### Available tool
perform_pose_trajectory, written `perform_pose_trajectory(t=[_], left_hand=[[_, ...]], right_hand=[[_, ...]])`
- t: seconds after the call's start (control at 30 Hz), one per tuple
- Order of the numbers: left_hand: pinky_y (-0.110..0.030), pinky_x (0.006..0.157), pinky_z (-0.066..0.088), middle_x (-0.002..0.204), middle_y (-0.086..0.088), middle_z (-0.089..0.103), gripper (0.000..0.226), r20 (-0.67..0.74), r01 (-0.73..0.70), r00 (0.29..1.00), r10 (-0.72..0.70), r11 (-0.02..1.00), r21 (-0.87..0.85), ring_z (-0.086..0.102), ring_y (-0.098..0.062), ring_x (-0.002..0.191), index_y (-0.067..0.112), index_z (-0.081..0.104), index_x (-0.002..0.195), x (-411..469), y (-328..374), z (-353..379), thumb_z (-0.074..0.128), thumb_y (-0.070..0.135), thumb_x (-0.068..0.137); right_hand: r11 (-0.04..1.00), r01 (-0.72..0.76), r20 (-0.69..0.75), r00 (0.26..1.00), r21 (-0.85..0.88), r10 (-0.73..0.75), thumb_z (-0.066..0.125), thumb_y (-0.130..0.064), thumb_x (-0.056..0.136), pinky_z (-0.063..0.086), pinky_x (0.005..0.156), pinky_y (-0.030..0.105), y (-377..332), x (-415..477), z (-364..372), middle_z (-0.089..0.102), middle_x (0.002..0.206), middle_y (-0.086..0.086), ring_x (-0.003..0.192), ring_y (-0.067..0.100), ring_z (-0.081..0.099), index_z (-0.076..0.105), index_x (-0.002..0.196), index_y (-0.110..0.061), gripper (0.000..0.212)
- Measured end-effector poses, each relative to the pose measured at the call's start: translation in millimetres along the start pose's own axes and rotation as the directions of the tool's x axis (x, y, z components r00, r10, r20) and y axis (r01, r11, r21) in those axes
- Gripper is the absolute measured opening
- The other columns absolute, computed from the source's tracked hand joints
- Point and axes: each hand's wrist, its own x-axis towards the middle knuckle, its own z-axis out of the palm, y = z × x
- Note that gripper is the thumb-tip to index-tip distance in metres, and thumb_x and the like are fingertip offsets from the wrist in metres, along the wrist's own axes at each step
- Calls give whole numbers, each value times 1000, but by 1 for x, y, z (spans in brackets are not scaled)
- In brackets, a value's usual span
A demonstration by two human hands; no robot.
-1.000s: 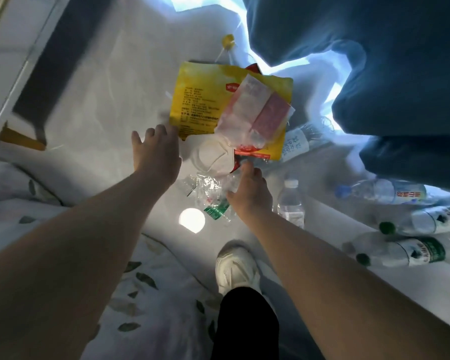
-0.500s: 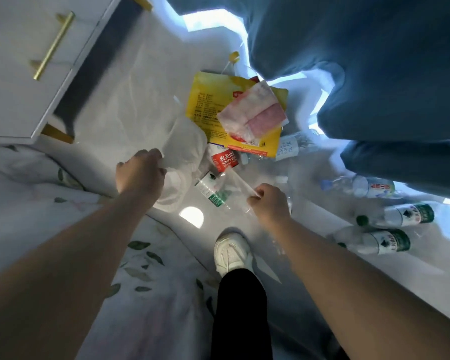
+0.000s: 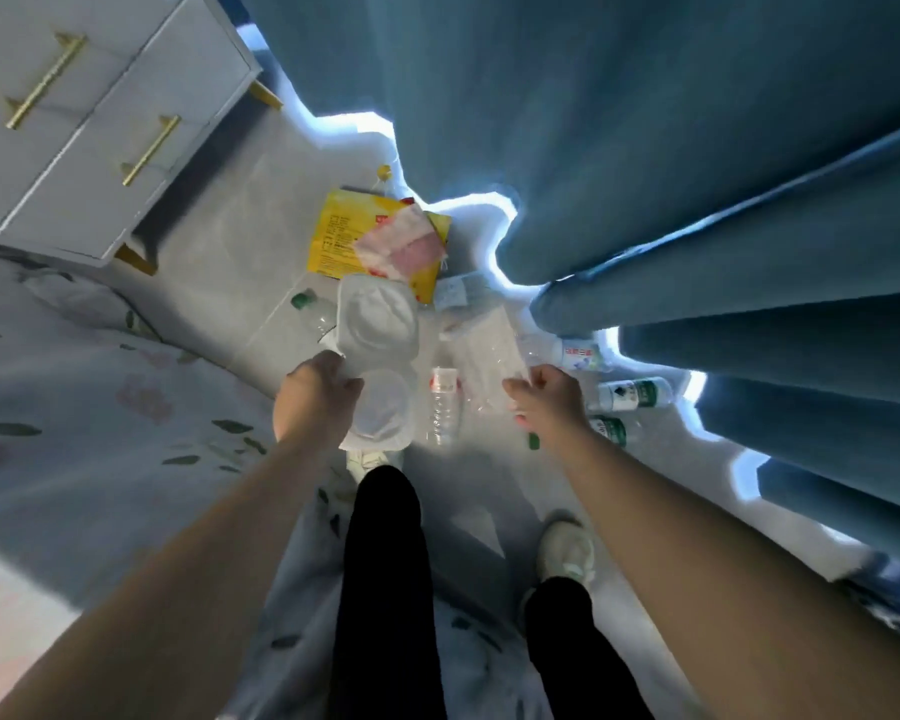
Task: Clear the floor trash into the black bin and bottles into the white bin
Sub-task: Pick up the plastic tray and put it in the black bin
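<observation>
Trash now lifted: left hand (image 3: 318, 400) fingers curl round white tray (image 3: 380, 324), right hand (image 3: 549, 397) pinches clear wrapper (image 3: 489, 350). Black bin next, I'd say; bottles (image 3: 630, 394) still on floor (image 3: 219, 262).

Left hand (image 3: 317, 396), right hand (image 3: 547, 398), both curled.

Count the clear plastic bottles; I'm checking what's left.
7: yellow-capped one at back, green-capped one left, one centre, one by yellow plastic bag, three along blue curtain; more possibly hidden.

L hand (image 3: 315, 402) lifted clamshell (image 3: 380, 350), R hand (image 3: 552, 397) lifted wrapper (image 3: 489, 350).
</observation>
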Motion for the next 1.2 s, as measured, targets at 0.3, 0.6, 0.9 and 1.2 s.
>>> perform_pose_trajectory(t=[0.3,0.6,0.9,1.2], left_hand=[[-32,66,40,84,-11,63,16,18,28,1000,-26,989,-146,57,-33,85,9,63,92,-187,103,50,64,21,82],[-32,63,38,76,-7,59,14,63,-126,989,136,982,-140,55,-31,78,11,58,81,-261,161,74,65,23,82],[-28,67,34,85,-8,62,21,136,-330,935,327,944,-1,56,-30,82,7,65,98,-303,205,105,66,22,84],[-29,69,36,89,-8,66,19,231,-480,864,447,870,112,58,-32,86,10,63,94,-400,274,211,65,24,83]], right_hand=[[950,-74,-20,996,303,84,67,-8,85,51,66,32,71,-91,-179,48,72,4,63,17,49,45,67,-17,30],[848,-114,-68,983,518,173,66,-8,87,51,64,27,126,-135,-247,48,73,7,61,16,52,46,79,-13,23],[742,-102,-139,957,663,256,65,-11,89,54,67,28,195,-153,-303,56,87,13,75,19,57,52,89,-7,14],[583,-78,-142,936,809,322,63,-10,91,53,67,28,312,-159,-401,58,80,9,69,15,57,55,90,-8,9]])
